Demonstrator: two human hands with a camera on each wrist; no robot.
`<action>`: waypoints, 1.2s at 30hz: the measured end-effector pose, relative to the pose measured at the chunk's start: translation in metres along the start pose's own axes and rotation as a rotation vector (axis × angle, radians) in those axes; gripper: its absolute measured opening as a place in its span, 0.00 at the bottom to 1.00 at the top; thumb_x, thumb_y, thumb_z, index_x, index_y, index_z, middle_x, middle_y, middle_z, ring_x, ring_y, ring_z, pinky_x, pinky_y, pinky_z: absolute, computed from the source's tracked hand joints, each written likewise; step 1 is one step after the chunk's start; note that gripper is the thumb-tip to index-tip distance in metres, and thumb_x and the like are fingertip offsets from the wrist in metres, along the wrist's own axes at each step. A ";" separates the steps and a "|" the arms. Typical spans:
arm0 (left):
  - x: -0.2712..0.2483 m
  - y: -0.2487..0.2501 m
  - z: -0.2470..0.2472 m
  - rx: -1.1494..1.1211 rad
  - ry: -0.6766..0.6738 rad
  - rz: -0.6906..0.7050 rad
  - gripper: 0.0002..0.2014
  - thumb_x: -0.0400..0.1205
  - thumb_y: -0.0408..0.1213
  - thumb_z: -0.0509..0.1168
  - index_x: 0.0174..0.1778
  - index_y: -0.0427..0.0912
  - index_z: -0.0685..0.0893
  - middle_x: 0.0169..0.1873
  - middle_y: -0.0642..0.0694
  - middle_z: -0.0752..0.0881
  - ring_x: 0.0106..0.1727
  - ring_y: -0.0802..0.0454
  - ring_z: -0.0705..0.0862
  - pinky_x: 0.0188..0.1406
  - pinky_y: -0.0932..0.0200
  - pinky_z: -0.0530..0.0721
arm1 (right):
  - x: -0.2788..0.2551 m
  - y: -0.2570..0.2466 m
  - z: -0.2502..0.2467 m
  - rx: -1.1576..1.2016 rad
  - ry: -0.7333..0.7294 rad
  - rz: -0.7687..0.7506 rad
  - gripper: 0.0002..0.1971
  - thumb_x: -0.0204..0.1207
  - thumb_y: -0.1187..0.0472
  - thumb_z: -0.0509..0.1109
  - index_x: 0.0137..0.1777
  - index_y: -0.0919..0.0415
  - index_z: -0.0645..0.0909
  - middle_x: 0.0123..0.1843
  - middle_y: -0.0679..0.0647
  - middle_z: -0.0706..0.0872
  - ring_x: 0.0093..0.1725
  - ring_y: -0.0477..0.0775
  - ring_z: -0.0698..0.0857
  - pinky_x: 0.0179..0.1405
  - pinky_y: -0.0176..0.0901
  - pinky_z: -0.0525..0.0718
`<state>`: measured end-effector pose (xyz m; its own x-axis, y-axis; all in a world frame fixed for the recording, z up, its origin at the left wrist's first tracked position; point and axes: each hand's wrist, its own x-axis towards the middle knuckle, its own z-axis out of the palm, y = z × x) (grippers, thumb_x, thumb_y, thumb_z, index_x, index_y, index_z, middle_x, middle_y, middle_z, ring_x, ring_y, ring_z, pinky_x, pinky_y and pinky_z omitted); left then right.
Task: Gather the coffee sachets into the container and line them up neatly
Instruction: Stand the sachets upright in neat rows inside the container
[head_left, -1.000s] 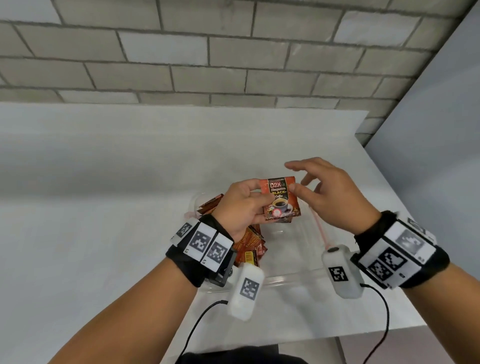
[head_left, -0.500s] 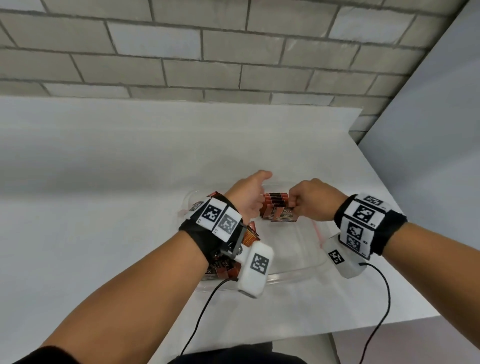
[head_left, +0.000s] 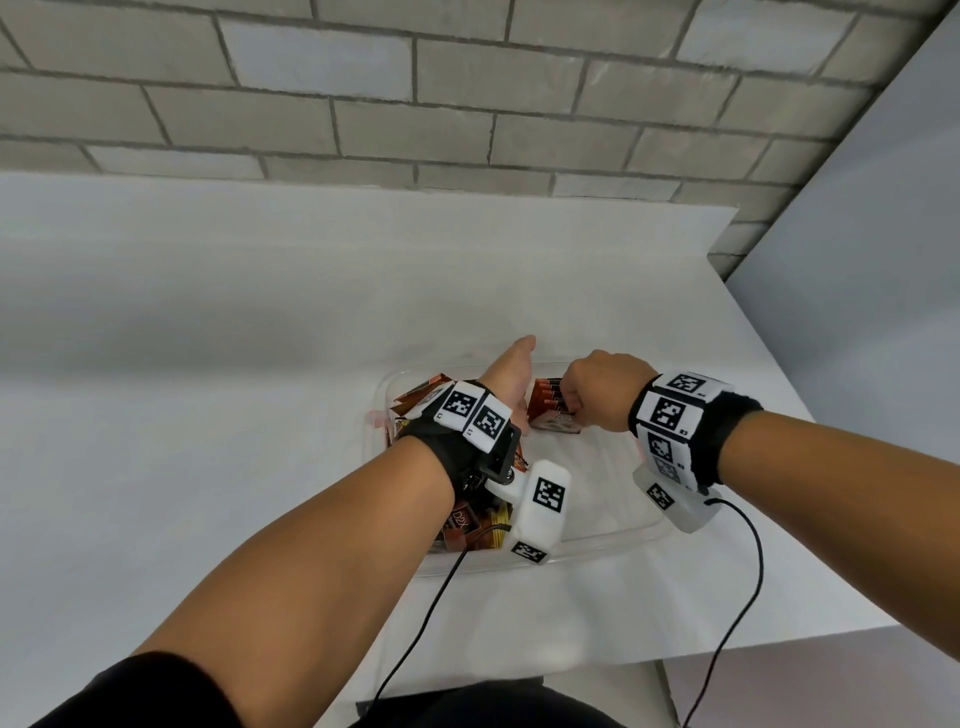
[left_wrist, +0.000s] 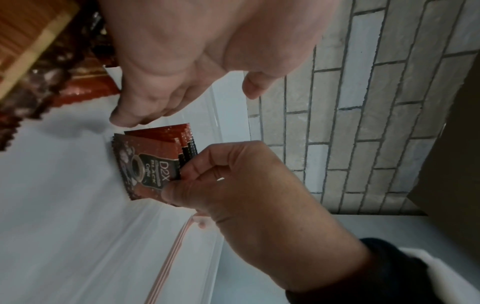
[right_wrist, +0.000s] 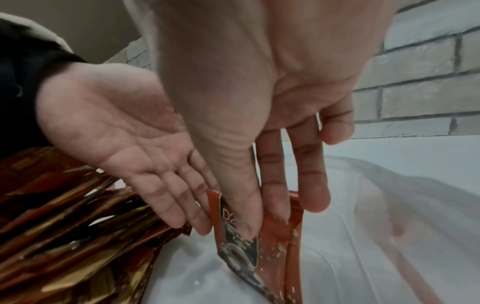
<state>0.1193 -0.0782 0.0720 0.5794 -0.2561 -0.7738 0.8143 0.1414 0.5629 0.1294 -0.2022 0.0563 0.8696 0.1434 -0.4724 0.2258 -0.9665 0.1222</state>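
A small stack of red-and-black coffee sachets (head_left: 546, 401) (left_wrist: 153, 164) (right_wrist: 262, 244) stands on edge on the floor of the clear plastic container (head_left: 597, 543), near its far wall. My right hand (head_left: 571, 411) (right_wrist: 262, 222) pinches the stack from above, thumb on the printed front and fingers behind. My left hand (head_left: 511, 379) (right_wrist: 182, 218) is flat with straight fingers, its fingertips (left_wrist: 124, 118) against the stack's left edge. A loose pile of sachets (head_left: 423, 397) (right_wrist: 64, 226) fills the container's left side, partly hidden under my left wrist.
The container sits on a white table (head_left: 208, 389) near its front right corner; the table edge (head_left: 779, 639) is close. A brick wall (head_left: 467, 93) runs behind and a grey panel (head_left: 857, 260) stands at the right. Wrist-camera cables (head_left: 748, 587) hang off the front.
The stack, held up above the container a second ago, has come down to the container floor. My left hand has let go and flattened beside it; my right hand now grips it from above.
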 end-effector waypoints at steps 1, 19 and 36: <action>0.003 0.000 -0.001 -0.014 -0.005 -0.004 0.37 0.86 0.55 0.53 0.83 0.33 0.53 0.80 0.33 0.61 0.77 0.39 0.67 0.73 0.49 0.67 | 0.001 -0.002 0.000 -0.026 0.001 -0.004 0.07 0.74 0.60 0.72 0.52 0.58 0.83 0.49 0.56 0.82 0.41 0.56 0.81 0.38 0.41 0.75; 0.010 -0.003 0.004 -0.020 -0.013 -0.010 0.34 0.87 0.53 0.52 0.82 0.33 0.53 0.80 0.33 0.61 0.81 0.36 0.60 0.79 0.40 0.55 | -0.002 -0.017 -0.004 -0.341 0.058 -0.043 0.08 0.81 0.61 0.62 0.57 0.60 0.79 0.52 0.55 0.84 0.52 0.59 0.85 0.47 0.45 0.69; 0.021 -0.008 0.005 0.123 0.025 0.033 0.31 0.88 0.50 0.53 0.80 0.30 0.58 0.46 0.34 0.79 0.34 0.42 0.75 0.35 0.55 0.79 | -0.007 -0.004 -0.007 -0.149 0.086 0.022 0.15 0.77 0.55 0.71 0.60 0.60 0.76 0.52 0.57 0.81 0.45 0.56 0.80 0.39 0.44 0.73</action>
<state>0.1246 -0.0892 0.0526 0.6075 -0.2287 -0.7607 0.7855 0.0306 0.6181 0.1257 -0.1975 0.0646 0.9080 0.1461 -0.3927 0.2630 -0.9283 0.2628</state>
